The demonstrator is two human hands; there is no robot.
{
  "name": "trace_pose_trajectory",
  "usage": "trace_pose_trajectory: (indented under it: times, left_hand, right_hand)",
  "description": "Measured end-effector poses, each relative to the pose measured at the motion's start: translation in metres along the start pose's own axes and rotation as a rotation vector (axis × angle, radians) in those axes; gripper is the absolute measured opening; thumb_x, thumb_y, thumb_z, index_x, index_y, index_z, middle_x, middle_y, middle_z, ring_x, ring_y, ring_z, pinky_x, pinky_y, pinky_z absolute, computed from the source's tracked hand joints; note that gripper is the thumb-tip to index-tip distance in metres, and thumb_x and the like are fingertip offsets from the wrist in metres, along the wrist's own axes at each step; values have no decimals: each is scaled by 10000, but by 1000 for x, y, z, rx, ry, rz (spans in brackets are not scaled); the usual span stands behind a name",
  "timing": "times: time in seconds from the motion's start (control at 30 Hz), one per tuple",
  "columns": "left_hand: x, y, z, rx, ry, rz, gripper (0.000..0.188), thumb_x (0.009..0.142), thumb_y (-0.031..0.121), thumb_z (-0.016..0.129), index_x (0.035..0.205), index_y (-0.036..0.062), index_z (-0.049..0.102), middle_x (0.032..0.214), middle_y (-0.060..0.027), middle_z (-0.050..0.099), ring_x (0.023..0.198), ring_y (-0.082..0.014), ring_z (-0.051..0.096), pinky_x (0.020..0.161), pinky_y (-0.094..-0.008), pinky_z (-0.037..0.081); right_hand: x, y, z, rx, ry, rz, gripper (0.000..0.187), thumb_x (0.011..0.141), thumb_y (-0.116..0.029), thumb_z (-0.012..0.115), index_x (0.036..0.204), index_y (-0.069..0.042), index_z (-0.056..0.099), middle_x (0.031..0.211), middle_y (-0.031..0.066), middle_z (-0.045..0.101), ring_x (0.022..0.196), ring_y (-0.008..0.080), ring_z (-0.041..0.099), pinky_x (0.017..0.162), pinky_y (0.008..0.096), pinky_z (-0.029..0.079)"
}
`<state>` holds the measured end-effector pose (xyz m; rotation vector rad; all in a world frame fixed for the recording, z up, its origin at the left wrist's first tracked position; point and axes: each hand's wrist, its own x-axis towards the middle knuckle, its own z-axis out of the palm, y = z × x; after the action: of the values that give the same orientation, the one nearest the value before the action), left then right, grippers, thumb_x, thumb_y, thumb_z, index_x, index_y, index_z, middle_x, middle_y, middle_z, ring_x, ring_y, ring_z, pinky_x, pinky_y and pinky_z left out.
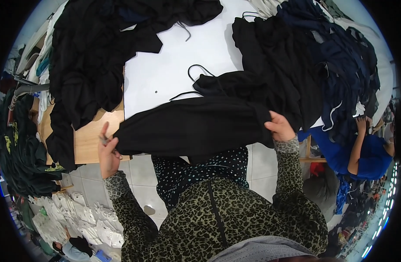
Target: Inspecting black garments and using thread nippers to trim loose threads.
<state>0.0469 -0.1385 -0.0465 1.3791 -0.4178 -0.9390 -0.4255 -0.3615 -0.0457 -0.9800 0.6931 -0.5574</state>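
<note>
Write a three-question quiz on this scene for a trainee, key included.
1. True or false: the left hand and right hand hold the same black garment.
2. What colour is the co-worker at the right wearing? A) red B) blue C) white
3. Fill in: the navy garments lie to the ____ of the bare white surface.

Key: 1 true; 2 B; 3 right

Head-worn fisheye, facing down, near worktable (165, 72)

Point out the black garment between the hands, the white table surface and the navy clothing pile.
Black garment (191, 124): head view, cloth's middle.
White table surface (165, 72): head view, bare part.
Navy clothing pile (350, 70): head view, middle.
</note>
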Motion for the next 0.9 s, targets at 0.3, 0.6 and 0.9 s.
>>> trace_pose_trajectory:
  times: [0.3,0.6,0.9]
  left_hand:
    - [70,17,3,-305,264,130,291,916,55,518,1206,42,532,899,2,583,648,-53,511,538,-174,391]
    - [42,-47,-21,367,268,-35,381,847,99,630,1203,-4,539,895,0,536,569,-48,454,433,-169,352]
    - [0,-36,-11,482,96,-136,603,780,51,683,1321,2,422,782,1,582,635,-42,512,432,-155,339]
  right_hand:
    - [68,-50,15,127,108,-87,296,925,-112,514,1169,56,517,1061,93,624,960,157,607,852,264,479]
    - [76,3,-8,-8,91,74,552,887,-168,625,1331,21,355,1111,161,587,987,201,601,896,309,472]
    - [96,13,0,-434,58,185,568,812,-133,706,1271,69,438,1094,139,583,987,159,578,894,254,448]
